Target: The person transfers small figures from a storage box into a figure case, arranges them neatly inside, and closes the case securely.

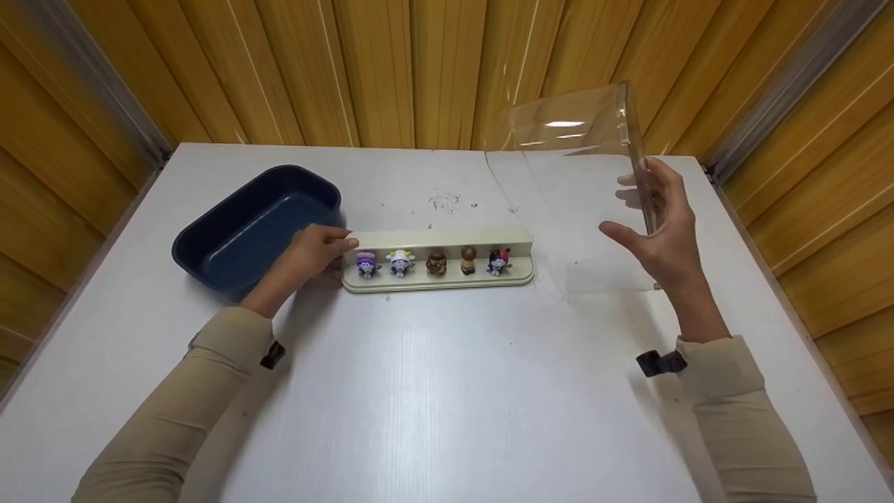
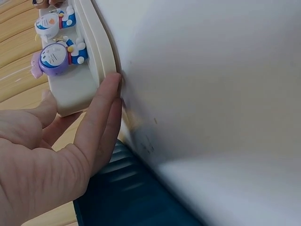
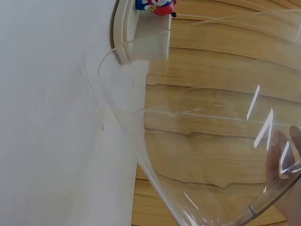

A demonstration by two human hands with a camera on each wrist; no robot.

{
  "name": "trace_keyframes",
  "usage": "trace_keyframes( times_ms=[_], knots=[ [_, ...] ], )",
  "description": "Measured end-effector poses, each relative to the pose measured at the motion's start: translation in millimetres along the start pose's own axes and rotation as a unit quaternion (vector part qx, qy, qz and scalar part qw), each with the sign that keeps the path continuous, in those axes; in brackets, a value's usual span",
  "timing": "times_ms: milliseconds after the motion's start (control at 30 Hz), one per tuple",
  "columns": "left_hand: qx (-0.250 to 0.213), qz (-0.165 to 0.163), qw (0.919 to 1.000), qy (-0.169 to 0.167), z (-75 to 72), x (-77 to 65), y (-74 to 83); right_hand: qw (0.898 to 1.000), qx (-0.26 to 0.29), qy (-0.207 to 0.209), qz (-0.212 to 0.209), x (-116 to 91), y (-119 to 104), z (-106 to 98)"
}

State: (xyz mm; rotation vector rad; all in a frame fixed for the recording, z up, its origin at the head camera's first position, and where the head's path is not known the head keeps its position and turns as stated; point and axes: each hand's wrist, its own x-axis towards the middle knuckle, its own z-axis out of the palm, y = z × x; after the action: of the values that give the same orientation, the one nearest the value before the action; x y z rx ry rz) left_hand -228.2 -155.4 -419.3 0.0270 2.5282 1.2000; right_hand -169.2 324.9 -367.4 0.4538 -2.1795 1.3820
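A cream display stand [image 1: 440, 238] lies on the table with a row of small figurines on its ledge. Among them are a purple-hooded figurine [image 1: 367, 265], a white one with yellow horns [image 1: 400, 263] and a red-and-black one [image 1: 499, 262]. My left hand [image 1: 314, 249] grips the stand's left end, thumb on one side and fingers on the other in the left wrist view. To the right, my right hand [image 1: 672, 234] holds a clear plastic cover [image 1: 559, 133] by its right end. The cover is tilted, raised beside the stand; its lower edges are hard to make out.
A dark blue rectangular basin [image 1: 255, 209] stands at the left, close behind my left hand. Small dark marks [image 1: 445, 202] dot the white table [image 1: 419, 391] behind the stand. Yellow wood-look panels [image 1: 377, 70] rise beyond the table's back edge.
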Motion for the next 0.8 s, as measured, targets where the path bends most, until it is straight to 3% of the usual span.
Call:
trace_keyframes(
  times_ms=[133,300,533,800],
  knots=[
    [0.000,0.007,1.0000,0.005,-1.4,0.0,2.1,0.999,0.024,-0.018,-0.026,13.1,-8.8,10.9],
    [-0.007,-0.012,0.9999,0.000,0.2,0.7,3.2,0.998,0.021,-0.036,-0.038,21.4,-8.0,22.9],
    [0.001,-0.009,1.0000,0.003,1.5,3.5,4.5,0.991,0.118,-0.037,-0.042,28.7,0.2,31.6],
    [-0.006,-0.018,0.9998,-0.003,1.9,0.5,1.8,0.989,0.126,-0.055,-0.046,35.7,4.9,38.4]
  ],
)
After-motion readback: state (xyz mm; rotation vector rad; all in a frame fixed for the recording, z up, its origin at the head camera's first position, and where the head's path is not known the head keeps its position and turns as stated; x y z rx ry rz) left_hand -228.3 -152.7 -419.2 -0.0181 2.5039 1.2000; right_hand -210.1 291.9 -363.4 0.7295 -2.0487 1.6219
